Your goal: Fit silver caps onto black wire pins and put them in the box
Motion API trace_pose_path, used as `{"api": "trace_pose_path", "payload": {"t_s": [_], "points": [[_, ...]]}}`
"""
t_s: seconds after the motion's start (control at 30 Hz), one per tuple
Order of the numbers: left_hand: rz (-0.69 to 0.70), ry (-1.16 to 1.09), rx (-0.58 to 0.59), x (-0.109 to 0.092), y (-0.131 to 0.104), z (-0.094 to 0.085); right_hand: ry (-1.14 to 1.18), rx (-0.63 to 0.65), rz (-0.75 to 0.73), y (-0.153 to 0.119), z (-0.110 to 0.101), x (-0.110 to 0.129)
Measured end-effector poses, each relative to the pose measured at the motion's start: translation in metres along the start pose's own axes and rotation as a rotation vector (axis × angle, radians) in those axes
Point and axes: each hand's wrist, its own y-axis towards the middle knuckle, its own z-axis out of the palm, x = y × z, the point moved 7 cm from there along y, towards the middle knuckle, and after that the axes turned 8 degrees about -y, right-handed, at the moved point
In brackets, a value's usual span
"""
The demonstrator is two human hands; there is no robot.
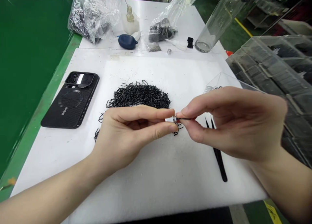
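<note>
My left hand (129, 130) pinches a small white and silver-coloured part (171, 119) between thumb and forefinger. From the other side, the closed fingertips of my right hand (239, 123) grip a thin black piece (183, 119), whose tip meets the silver end of that part. How far one goes into the other is hidden by the fingers. Behind my left hand lies a pile of thin black forked pieces (141, 95), with a few strays at its edges. Black tweezers (219, 159) rest on the white table below my right hand, points facing away.
A black phone (70, 99) lies at left. Along the back are plastic bags of dark parts (91, 16) (162, 31), a dropper bottle (131, 19), a blue blower bulb (127, 41) and a clear cylinder (212, 29). Compartment boxes (273, 65) stand at right, beside a clear tray (224, 79).
</note>
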Motion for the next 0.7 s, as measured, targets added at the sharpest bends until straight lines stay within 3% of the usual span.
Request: {"api": "trace_pose_path", "payload": {"t_s": [0.7], "points": [[0.042, -0.108, 0.054, 0.0021, 0.0010, 0.0009, 0.053, -0.059, -0.068, -0.0011, 0.0014, -0.0036]]}}
